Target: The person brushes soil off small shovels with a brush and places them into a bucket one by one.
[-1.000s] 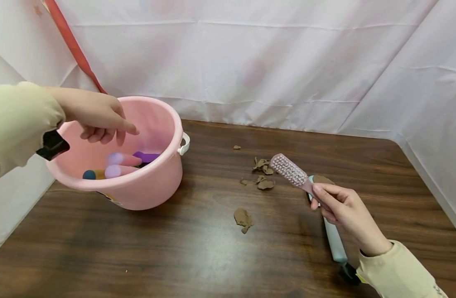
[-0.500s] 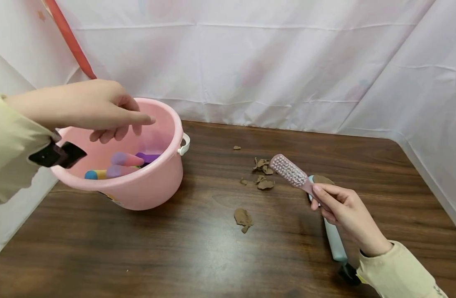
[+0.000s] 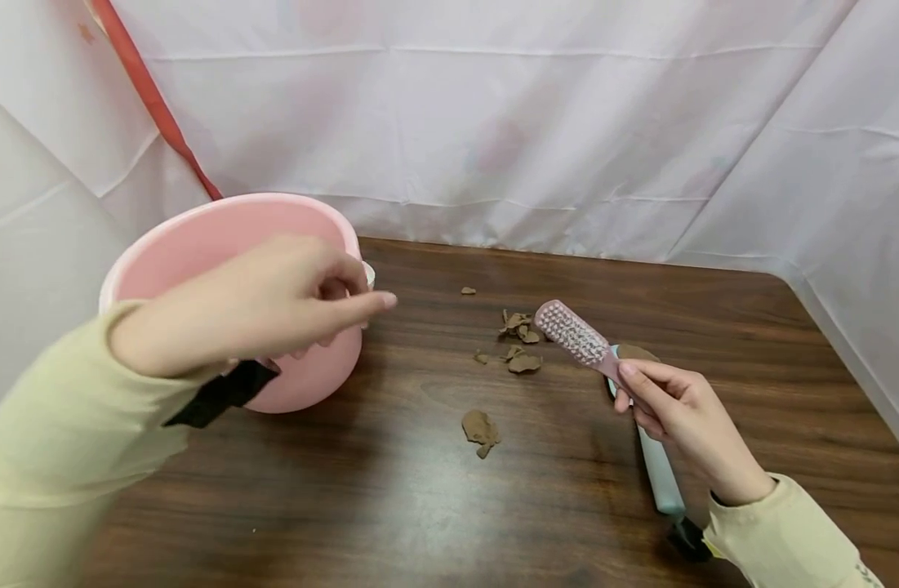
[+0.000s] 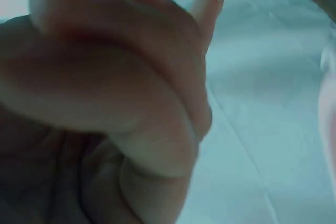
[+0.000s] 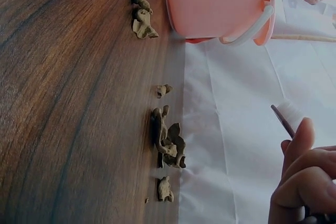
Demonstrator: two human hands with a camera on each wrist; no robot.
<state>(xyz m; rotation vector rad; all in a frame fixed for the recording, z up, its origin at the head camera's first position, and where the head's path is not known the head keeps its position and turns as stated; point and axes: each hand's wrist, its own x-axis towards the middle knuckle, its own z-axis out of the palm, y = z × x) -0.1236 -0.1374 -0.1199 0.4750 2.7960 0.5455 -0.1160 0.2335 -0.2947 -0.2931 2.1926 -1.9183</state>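
A small pink brush (image 3: 572, 333) with pale bristles facing up is pinched by its handle between the thumb and fingers of my right hand (image 3: 680, 412). Beneath that hand lies a tool with a pale teal handle (image 3: 660, 474), its head partly hidden and brown on top. My left hand (image 3: 261, 298) hovers over the near side of the pink bucket (image 3: 313, 380), hiding what is inside. Its fingers hang loosely bent in the left wrist view, and nothing shows in them. Several brown flakes (image 3: 523, 362) like dried mud lie on the table between bucket and brush.
A larger brown flake (image 3: 478, 428) lies nearer the front of the dark wooden table (image 3: 390, 498). White cloth (image 3: 493, 122) hangs behind the table and along both sides. A red strip (image 3: 144, 86) slants down the cloth behind the bucket.
My left hand has moved right and nearer from above the bucket's far-left part, now covering its near side and contents. My right hand keeps the brush in nearly the same place.
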